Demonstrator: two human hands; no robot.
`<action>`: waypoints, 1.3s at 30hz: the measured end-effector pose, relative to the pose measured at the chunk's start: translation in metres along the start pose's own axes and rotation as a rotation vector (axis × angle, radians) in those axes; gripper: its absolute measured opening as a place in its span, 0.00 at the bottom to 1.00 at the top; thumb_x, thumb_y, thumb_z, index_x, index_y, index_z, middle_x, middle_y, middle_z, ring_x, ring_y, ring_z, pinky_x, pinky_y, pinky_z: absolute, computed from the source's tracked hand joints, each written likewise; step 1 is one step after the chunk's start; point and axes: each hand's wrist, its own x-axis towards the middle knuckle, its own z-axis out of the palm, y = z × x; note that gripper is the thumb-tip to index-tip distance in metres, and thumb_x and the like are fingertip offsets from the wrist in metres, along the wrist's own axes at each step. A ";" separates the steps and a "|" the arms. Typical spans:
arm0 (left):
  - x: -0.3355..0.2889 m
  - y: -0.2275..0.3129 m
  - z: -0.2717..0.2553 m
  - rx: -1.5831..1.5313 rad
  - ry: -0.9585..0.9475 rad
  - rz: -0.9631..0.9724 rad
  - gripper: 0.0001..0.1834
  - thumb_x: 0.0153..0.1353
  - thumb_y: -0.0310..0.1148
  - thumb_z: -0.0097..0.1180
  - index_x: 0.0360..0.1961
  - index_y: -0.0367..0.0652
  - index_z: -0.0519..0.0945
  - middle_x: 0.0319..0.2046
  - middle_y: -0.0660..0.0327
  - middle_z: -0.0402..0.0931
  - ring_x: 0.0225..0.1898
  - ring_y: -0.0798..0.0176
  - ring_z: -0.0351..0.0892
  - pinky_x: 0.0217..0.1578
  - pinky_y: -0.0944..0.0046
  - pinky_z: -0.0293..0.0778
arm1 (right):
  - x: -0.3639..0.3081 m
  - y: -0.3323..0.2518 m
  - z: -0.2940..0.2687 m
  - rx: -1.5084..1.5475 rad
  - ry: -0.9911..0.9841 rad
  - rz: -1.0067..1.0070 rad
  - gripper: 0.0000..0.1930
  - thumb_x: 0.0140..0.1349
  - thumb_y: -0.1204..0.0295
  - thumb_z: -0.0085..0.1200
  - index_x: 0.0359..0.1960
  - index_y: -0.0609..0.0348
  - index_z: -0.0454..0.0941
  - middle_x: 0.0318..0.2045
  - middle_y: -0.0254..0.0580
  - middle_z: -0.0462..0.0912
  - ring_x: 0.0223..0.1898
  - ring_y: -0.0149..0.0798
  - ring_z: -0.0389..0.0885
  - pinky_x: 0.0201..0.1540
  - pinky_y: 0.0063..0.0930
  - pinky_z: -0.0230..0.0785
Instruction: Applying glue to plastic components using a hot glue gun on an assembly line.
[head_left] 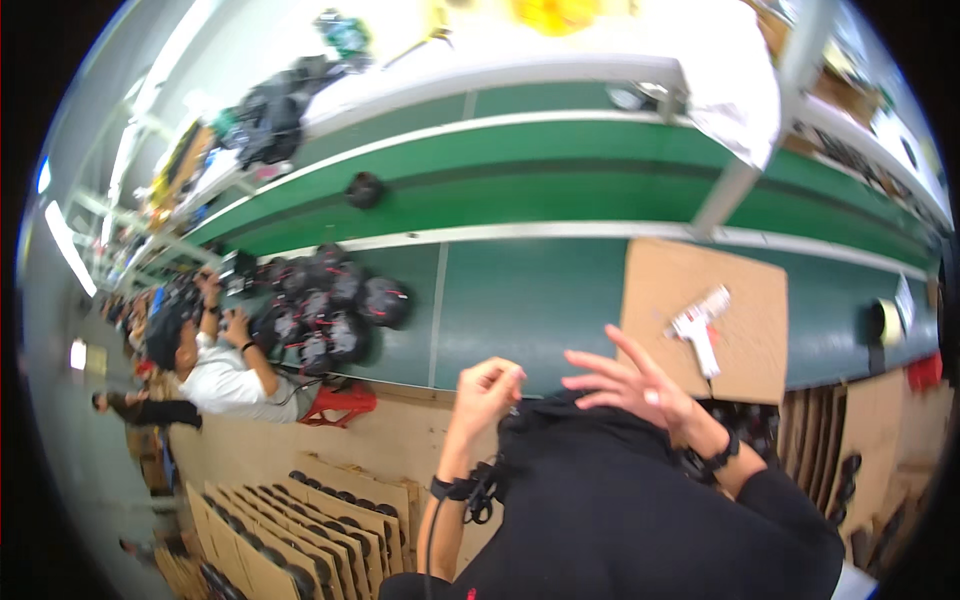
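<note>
My left hand [487,393] is raised over the near edge of the green workbench [530,300]. Its fingers are curled into a pinch, and whatever they may hold is too small to make out. To its right, my right hand [635,388] has its fingers spread and nothing in it. A sheet of brown cardboard [755,300] lies on the bench just beyond the right hand. On that sheet rests a white and clear glue gun [703,345], which neither hand touches. Both wrists wear black bands.
Several black round housings [335,300] are heaped on the bench at left, beside a seated co-worker [230,370] on a red stool [340,402]. A green conveyor belt [560,155] runs behind, carrying one black part [364,190]. A tape roll [886,322] stands right. Cardboard dividers [250,535] hold black parts lower left.
</note>
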 end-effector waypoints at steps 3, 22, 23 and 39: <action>0.007 -0.008 0.001 0.128 -0.022 -0.058 0.07 0.69 0.31 0.59 0.39 0.38 0.82 0.25 0.67 0.80 0.26 0.76 0.76 0.26 0.73 0.70 | 0.005 -0.009 0.004 0.083 0.041 -0.058 0.48 0.67 0.49 0.53 0.79 0.34 0.31 0.76 0.68 0.41 0.74 0.66 0.52 0.71 0.57 0.53; -0.100 -0.194 -0.084 -0.482 0.125 -0.439 0.15 0.71 0.34 0.56 0.56 0.43 0.76 0.44 0.61 0.82 0.43 0.65 0.82 0.42 0.65 0.79 | 0.009 -0.003 -0.001 0.002 -0.045 -0.018 0.41 0.70 0.45 0.42 0.79 0.43 0.40 0.70 0.82 0.52 0.70 0.75 0.57 0.67 0.63 0.56; -0.107 -0.193 -0.090 -0.495 0.203 -0.423 0.15 0.71 0.35 0.56 0.56 0.44 0.76 0.42 0.61 0.83 0.39 0.66 0.83 0.40 0.66 0.79 | 0.011 -0.003 -0.002 -0.040 -0.043 -0.013 0.41 0.71 0.46 0.42 0.79 0.44 0.41 0.69 0.83 0.53 0.70 0.75 0.58 0.66 0.64 0.57; -0.043 0.081 -0.025 0.376 -0.217 0.422 0.13 0.62 0.34 0.66 0.43 0.37 0.82 0.32 0.56 0.83 0.33 0.62 0.84 0.36 0.61 0.80 | 0.047 0.007 0.020 -0.118 -0.103 0.337 0.48 0.66 0.41 0.49 0.79 0.49 0.40 0.70 0.75 0.57 0.71 0.67 0.60 0.66 0.60 0.61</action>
